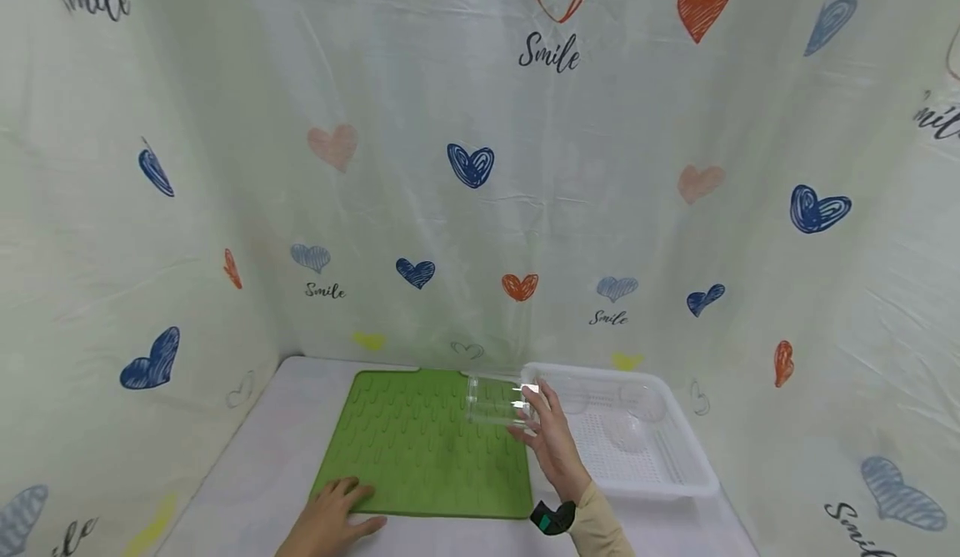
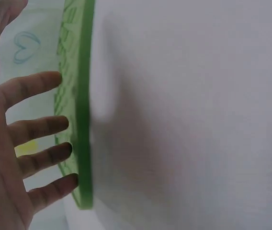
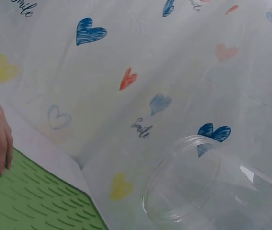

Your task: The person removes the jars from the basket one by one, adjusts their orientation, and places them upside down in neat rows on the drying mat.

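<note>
My right hand (image 1: 553, 440) grips a clear drinking glass (image 1: 495, 400) by one end. The glass lies on its side in the air above the far right part of a green drying mat (image 1: 420, 465). In the right wrist view its round rim (image 3: 148, 191) faces left, and a fingertip shows at the right edge. My left hand (image 1: 330, 519) is at the mat's near left corner, fingers spread and holding nothing. The left wrist view shows these fingers (image 2: 40, 129) loosely extended by the raised edge of the mat (image 2: 84, 120).
To the right of the mat stands a white plastic basket (image 1: 693, 469) with perforated walls. Several clear glasses (image 1: 626, 430) lie inside it. A white cloth (image 1: 247, 457) covers the table. Behind and at both sides hangs a curtain (image 1: 450, 223) printed with hearts.
</note>
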`<state>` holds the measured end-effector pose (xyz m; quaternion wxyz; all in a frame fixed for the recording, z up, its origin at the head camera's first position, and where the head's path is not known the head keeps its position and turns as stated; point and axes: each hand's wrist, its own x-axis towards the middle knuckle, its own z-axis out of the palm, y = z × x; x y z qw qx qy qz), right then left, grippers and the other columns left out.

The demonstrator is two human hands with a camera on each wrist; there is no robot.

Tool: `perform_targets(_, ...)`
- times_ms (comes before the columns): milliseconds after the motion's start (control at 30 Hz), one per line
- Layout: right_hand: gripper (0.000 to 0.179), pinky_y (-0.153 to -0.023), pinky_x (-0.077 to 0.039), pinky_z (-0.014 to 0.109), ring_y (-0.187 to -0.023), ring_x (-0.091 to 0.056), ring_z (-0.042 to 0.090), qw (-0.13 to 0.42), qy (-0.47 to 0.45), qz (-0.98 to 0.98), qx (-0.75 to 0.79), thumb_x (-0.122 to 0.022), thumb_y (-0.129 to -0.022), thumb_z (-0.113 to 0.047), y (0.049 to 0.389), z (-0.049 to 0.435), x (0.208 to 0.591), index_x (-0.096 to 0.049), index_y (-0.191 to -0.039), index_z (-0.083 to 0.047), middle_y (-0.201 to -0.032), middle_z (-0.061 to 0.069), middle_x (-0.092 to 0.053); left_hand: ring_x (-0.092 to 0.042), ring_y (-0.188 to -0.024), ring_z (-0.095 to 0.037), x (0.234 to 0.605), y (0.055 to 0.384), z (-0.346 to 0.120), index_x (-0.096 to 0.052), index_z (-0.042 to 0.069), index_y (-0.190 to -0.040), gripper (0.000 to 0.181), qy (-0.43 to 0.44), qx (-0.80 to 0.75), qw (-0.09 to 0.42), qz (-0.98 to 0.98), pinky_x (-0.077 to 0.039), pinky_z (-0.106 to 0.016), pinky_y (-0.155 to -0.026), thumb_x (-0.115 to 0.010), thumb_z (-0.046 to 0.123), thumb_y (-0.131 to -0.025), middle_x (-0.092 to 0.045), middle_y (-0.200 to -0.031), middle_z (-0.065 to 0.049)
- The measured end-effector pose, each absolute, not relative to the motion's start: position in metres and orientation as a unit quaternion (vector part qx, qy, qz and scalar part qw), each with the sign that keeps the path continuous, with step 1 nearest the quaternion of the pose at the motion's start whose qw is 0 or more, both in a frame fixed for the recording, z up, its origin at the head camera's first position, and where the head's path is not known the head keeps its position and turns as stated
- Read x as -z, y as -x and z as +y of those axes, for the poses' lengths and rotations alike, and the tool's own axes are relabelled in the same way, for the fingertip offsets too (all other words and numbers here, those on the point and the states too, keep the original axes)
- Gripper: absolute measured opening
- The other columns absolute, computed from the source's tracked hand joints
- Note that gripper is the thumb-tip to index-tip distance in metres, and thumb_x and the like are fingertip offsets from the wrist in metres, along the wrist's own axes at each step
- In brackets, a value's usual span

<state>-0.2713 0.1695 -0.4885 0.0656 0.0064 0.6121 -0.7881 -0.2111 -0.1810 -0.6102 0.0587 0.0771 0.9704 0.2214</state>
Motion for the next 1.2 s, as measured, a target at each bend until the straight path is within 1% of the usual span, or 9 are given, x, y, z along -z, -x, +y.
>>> perform_targets(67, 0.082, -0.098, -0.05, 0.045, -0.133, -0.037, 0.039, 0.056, -0.005, 0.623, 0.78, -0.058, -0.094, -0.045, 0.273, 0.165, 0.488, -0.008, -0.156, -0.023, -0.157, 0.017, -0.017, -0.048, -0.12, -0.048, 0.617, 0.209, -0.184, -0.066, 0.013, -0.119, 0.07, -0.077, -0.217, 0.066, 0.971, -0.036, -0.073, -0.093, -0.061, 0.07, -0.078, -0.056, -0.127, -0.018)
perform_targets(200, 0.081, -0.098, -0.05, 0.045, -0.133, -0.037, 0.038, 0.034, -0.001, 0.645, 0.763, -0.06, -0.093, -0.046, 0.28, 0.156, 0.485, -0.012, -0.155, -0.024, -0.156, 0.018, -0.021, -0.046, -0.122, -0.047, 0.624, 0.205, -0.184, -0.066, 0.014, -0.119, 0.071, -0.076, -0.211, 0.055, 0.973, -0.035, -0.073, -0.093, -0.06, 0.071, -0.078, -0.055, -0.129, -0.017)
perform_targets(333, 0.083, -0.096, -0.051, 0.048, -0.134, -0.036, 0.044, 0.002, 0.006, 0.682, 0.731, -0.063, -0.091, -0.047, 0.29, 0.143, 0.478, -0.016, -0.154, -0.021, -0.153, 0.024, -0.022, -0.045, -0.124, -0.046, 0.626, 0.204, -0.184, -0.066, 0.016, -0.119, 0.072, -0.071, -0.205, 0.046, 0.975, -0.035, -0.073, -0.094, -0.059, 0.073, -0.077, -0.055, -0.131, -0.016)
perform_targets(467, 0.082, -0.095, -0.052, 0.051, -0.134, -0.037, 0.048, -0.027, 0.021, 0.711, 0.702, -0.065, -0.09, -0.046, 0.301, 0.129, 0.472, -0.021, -0.154, -0.019, -0.154, 0.027, -0.018, -0.045, -0.124, -0.044, 0.627, 0.202, -0.185, -0.066, 0.017, -0.12, 0.071, -0.077, -0.207, 0.035, 0.975, -0.035, -0.073, -0.095, -0.059, 0.073, -0.077, -0.054, -0.133, -0.015)
perform_targets(567, 0.08, -0.096, -0.05, 0.053, -0.135, -0.037, 0.046, -0.042, 0.032, 0.73, 0.681, -0.067, -0.087, -0.048, 0.311, 0.117, 0.469, -0.027, -0.152, -0.025, -0.157, 0.023, -0.017, -0.047, -0.122, -0.044, 0.626, 0.201, -0.185, -0.067, 0.017, -0.119, 0.069, -0.084, -0.21, 0.026, 0.974, -0.036, -0.072, -0.094, -0.06, 0.072, -0.077, -0.055, -0.132, -0.015)
perform_targets(700, 0.078, -0.1, -0.045, 0.056, -0.138, -0.034, 0.043, -0.074, 0.051, 0.764, 0.639, -0.07, -0.084, -0.05, 0.326, 0.097, 0.466, -0.033, -0.149, -0.029, -0.157, 0.015, -0.023, -0.048, -0.121, -0.043, 0.627, 0.201, -0.186, -0.068, 0.017, -0.117, 0.067, -0.086, -0.215, 0.025, 0.973, -0.036, -0.072, -0.093, -0.061, 0.071, -0.077, -0.056, -0.13, -0.015)
perform_targets(900, 0.077, -0.109, -0.034, 0.059, -0.141, -0.032, 0.035, -0.144, 0.105, 0.803, 0.569, -0.074, -0.083, -0.044, 0.347, 0.067, 0.46, -0.04, -0.147, -0.019, -0.153, 0.01, -0.034, -0.048, -0.121, -0.042, 0.631, 0.202, -0.189, -0.068, 0.018, -0.116, 0.067, -0.085, -0.224, 0.029, 0.97, -0.037, -0.072, -0.09, -0.059, 0.072, -0.078, -0.056, -0.13, -0.013)
perform_targets(1033, 0.079, -0.11, -0.035, 0.056, -0.141, -0.032, 0.032, -0.146, 0.122, 0.825, 0.532, -0.074, -0.082, -0.048, 0.355, 0.048, 0.456, -0.039, -0.148, -0.02, -0.152, 0.01, -0.035, -0.048, -0.12, -0.042, 0.633, 0.201, -0.191, -0.067, 0.018, -0.117, 0.067, -0.091, -0.225, 0.026, 0.97, -0.037, -0.072, -0.089, -0.058, 0.072, -0.078, -0.056, -0.13, -0.014)
perform_targets(1200, 0.077, -0.106, -0.039, 0.057, -0.137, -0.036, 0.034, -0.138, 0.14, 0.837, 0.51, -0.074, -0.081, -0.048, 0.361, 0.025, 0.451, -0.041, -0.147, -0.025, -0.151, 0.012, -0.034, -0.047, -0.121, -0.044, 0.633, 0.201, -0.193, -0.067, 0.017, -0.119, 0.067, -0.099, -0.231, 0.029, 0.967, -0.037, -0.073, -0.088, -0.057, 0.071, -0.08, -0.055, -0.131, -0.015)
